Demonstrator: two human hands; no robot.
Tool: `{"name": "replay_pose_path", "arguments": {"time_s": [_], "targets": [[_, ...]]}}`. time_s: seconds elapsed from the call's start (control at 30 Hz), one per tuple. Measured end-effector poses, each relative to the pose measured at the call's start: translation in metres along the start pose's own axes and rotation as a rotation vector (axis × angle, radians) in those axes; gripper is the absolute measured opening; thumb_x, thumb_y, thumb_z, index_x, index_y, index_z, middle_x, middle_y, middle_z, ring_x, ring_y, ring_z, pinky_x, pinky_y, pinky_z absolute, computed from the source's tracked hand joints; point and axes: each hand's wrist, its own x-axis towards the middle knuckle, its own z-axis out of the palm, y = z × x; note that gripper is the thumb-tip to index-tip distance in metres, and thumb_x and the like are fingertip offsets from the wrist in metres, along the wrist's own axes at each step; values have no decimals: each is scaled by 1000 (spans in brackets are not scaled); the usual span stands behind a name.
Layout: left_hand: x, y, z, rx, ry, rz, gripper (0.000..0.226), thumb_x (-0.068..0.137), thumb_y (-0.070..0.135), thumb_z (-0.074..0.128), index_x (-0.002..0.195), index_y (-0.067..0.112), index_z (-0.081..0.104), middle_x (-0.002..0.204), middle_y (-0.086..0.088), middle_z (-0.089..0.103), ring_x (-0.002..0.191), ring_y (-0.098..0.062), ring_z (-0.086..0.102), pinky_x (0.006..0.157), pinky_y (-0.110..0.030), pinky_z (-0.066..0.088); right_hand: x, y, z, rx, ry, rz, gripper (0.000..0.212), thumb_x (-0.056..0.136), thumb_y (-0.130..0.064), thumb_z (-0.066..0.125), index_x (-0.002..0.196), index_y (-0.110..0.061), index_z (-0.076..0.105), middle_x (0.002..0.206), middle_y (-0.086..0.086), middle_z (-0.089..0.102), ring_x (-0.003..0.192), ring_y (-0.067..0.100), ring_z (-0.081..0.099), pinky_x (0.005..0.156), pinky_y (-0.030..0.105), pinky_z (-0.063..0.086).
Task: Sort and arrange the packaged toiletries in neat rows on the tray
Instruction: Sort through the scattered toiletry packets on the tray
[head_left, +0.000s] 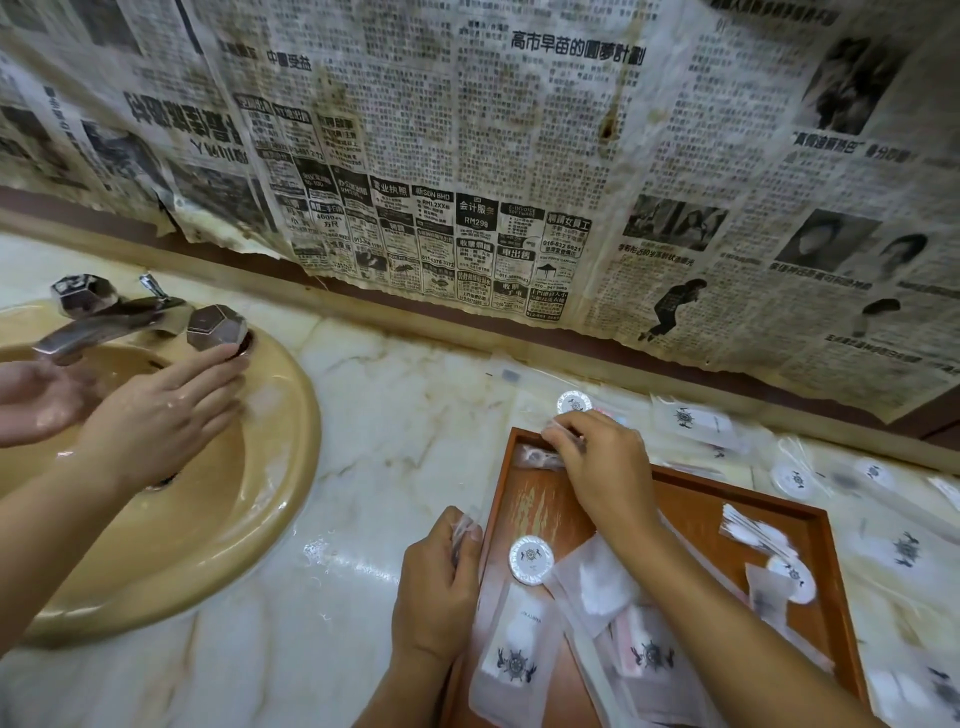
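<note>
Packets (519, 649) lie jumbled in the tray (821, 525), overlapping at odd angles, so sorting looks barely begun. A round disc (531, 559) sits near the tray's left edge, another disc (792, 578) on the right among loose sachets, and no clear row shows anywhere. The tray's middle and far left part are bare wood.

The right hand (605, 467) reaches to the far left corner of the tray, fingers curled and pinching a small clear packet (540, 457) there; I judge this the start of a first row. The left hand (441, 582) rests at the tray's left rim, fingers closed on a thin clear wrapper (462, 525).

Much remains outside the tray: more packets and discs are scattered on the tabletop (395, 426) behind and to the right of it, blurred, including one disc (574, 402) just beyond the far rim. All of these would need gathering and lining up.

To the left, another person's wet hands (156, 410) are over the sink (270, 509), by the tap (104, 322). Newspaper (467, 156) covers the wall.
</note>
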Motion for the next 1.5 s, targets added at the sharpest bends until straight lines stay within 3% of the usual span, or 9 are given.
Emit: {"name": "replay_pose_path", "arguments": {"time_s": [0.27,0.4,0.53,0.63,0.77,1.0,1.27,1.5], "targets": [[0,0,0,-4,2,-3,29,92,47,38,69,30,37,54,9,37,49,-8,35,49,-30,31,5,-2,-26,169,-321,123,33,102,-22,37,90,-15,68,85,-5,67,81,10,59,71,21,42],[0,0,0,-4,2,-7,28,92,46,38,69,30,37,54,9,35,50,-7,34,49,-32,31,6,2,-21,47,-423,125,18,95,-19,51,99,-22,68,87,-9,67,78,2,57,62,13,37],[0,-1,0,4,3,-10,32,92,48,38,70,24,39,53,7,35,49,-8,34,49,-32,31,4,0,-17,52,-373,145,13,90,-21,64,99,-28,69,76,-12,70,72,-2,60,62,12,41],[0,0,0,-2,10,-5,34,92,48,38,69,24,38,53,8,36,49,-7,34,48,-27,30,4,0,-15,68,-353,149,9,86,-22,71,91,-28,66,69,-12,67,68,-3,59,67,21,48],[0,1,0,-11,10,-6,34,92,48,38,68,23,38,53,9,36,49,-7,33,49,-24,29,5,3,-13,-5,-333,110,4,86,-27,71,83,-29,71,75,-16,65,71,0,57,67,20,42],[0,-1,1,-1,7,-11,33,92,48,38,69,24,39,53,8,37,49,-7,35,48,-26,30,4,4,-4,-185,-252,57,8,88,-25,65,87,-26,73,90,-6,66,90,15,58,87,37,46],[0,-1,1,-10,8,-7,28,92,46,40,70,29,40,53,5,39,49,-7,37,48,-24,30,-7,1,3,-300,-121,-3,5,85,-29,68,89,-30,72,90,-11,66,96,15,53,86,33,37],[0,0,1,-8,-1,3,29,93,43,41,70,24,42,58,-6,42,49,-6,36,47,-23,30,-17,-1,-7,-137,4,61,9,89,-29,66,94,-28,74,95,-13,65,95,10,53,83,31,40]]}}
